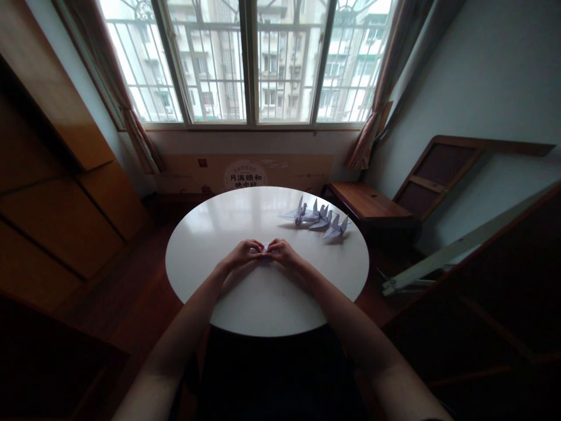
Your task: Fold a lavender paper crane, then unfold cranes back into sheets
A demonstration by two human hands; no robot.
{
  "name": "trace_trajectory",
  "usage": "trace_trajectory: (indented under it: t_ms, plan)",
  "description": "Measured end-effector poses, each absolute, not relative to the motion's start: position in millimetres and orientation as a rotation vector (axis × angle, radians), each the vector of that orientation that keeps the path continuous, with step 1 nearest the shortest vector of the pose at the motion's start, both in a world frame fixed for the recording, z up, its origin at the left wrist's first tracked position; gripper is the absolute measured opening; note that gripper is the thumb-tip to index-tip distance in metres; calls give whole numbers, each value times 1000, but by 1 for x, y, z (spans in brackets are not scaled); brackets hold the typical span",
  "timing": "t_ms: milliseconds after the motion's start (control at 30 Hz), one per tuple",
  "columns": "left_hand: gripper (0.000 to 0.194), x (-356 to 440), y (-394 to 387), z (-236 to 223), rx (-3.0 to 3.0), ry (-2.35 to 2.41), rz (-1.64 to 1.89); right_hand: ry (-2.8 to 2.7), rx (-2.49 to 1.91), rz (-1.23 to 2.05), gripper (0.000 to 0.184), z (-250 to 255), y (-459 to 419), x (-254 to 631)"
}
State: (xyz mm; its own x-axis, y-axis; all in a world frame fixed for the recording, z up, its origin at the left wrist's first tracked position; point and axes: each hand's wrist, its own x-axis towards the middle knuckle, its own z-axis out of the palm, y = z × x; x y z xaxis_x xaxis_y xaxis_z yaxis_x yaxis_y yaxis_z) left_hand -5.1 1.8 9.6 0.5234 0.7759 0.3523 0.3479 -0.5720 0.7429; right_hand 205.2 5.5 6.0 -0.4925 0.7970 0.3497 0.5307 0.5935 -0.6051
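Both hands meet over the middle of the round white table [263, 304]. A small piece of folded pale paper [265, 248] is pinched between them, mostly hidden by the fingers. My left hand [243, 253] is closed on its left side, thumb and fingertips together. On the opposite side my right hand [283, 251] grips it the same way, the fingertips of the two hands nearly touching. Several pale origami cranes [324, 216] stand grouped beyond my right hand, near the table's far right edge.
Behind the table's far right side stands a wooden chair or bench [368, 199]. A printed beige panel [184, 169] leans under the barred window [249, 64]. Wooden cabinets [56, 228] line the left, and a pale green board [438, 263] slants at the right.
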Motion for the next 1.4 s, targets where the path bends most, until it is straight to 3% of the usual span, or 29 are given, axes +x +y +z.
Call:
trace_trajectory:
  t_ms: [667,1200,1400]
  plan:
    - [27,-1,-1,12,2161,990,941,-2151,-1229,449,15,6,3,198]
    - [18,5,-9,18,2282,1394,938,-2172,-1589,380,30,22,-9,201]
    - [16,3,-7,17,2353,1314,899,-2167,-1584,373,30,21,-9,201]
